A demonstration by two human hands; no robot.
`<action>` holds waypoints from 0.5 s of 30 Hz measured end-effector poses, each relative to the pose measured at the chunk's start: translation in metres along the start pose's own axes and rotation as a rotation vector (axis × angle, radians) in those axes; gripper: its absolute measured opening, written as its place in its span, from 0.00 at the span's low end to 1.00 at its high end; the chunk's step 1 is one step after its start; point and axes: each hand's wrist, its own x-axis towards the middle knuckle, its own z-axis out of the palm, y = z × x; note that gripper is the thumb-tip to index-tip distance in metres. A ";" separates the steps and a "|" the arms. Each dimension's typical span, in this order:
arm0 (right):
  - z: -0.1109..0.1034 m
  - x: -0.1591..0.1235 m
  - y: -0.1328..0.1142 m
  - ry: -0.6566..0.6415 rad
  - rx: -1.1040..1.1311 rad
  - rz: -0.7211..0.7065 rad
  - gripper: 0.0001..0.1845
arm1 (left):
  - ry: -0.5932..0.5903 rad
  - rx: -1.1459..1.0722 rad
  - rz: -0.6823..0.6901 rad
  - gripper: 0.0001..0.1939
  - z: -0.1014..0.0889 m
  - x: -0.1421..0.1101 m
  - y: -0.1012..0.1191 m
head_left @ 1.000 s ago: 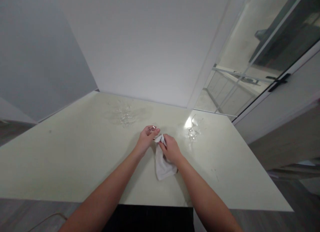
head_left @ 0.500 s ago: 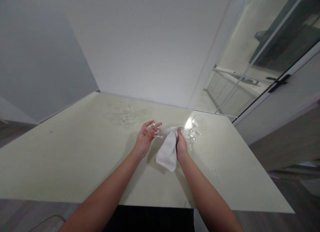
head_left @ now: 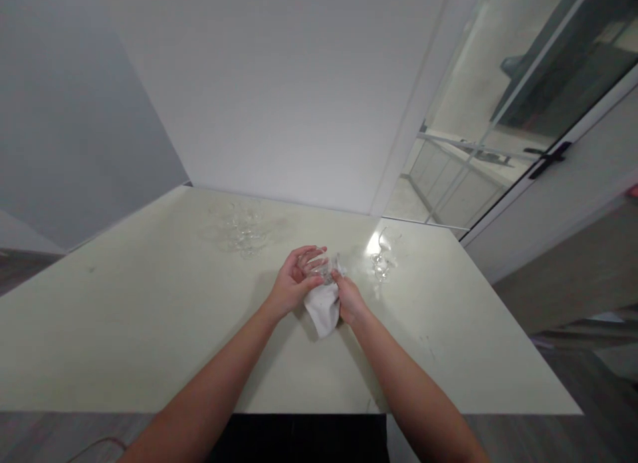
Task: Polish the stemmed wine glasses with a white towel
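Note:
My left hand (head_left: 289, 285) curls around a clear drinking glass (head_left: 314, 256), fingers behind it and thumb in front. Over the middle of the table, the glass lies tilted sideways. My right hand (head_left: 351, 299) pinches a white cloth (head_left: 323, 309) against the glass's right end. The cloth hangs down below both hands, bunched at the top. Where the cloth meets the glass, part of the glass is covered, so its exact shape is hard to make out.
On the pale table (head_left: 149, 330), several clear glass pieces (head_left: 245, 234) stand at the back left, their outlines faint. More clear glassware (head_left: 382, 265) is at the back right. A white wall (head_left: 279, 117) rises behind the table, and a glass-paned door (head_left: 498, 144) is on the right.
My right hand has moved left and slightly down, bringing the cloth against the glass. My left thumb now lies across the front of the glass. The view has shifted a little.

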 end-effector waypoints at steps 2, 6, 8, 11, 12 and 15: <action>-0.002 0.001 0.000 -0.004 -0.018 -0.032 0.20 | -0.037 0.091 0.022 0.35 0.000 -0.002 -0.002; -0.001 0.000 -0.002 -0.083 -0.173 -0.132 0.20 | 0.007 0.213 0.084 0.37 0.002 -0.010 0.000; 0.002 -0.002 -0.003 -0.120 -0.282 -0.180 0.20 | 0.057 0.245 0.147 0.38 0.004 -0.015 0.004; 0.001 -0.002 -0.005 -0.124 -0.401 -0.211 0.24 | 0.122 0.290 0.269 0.39 0.007 -0.017 0.013; 0.000 -0.002 -0.006 -0.111 -0.435 -0.207 0.25 | 0.154 0.305 0.315 0.39 0.007 -0.016 0.016; -0.008 0.002 -0.011 -0.029 -0.501 -0.204 0.26 | 0.304 0.314 0.452 0.39 0.007 -0.006 0.025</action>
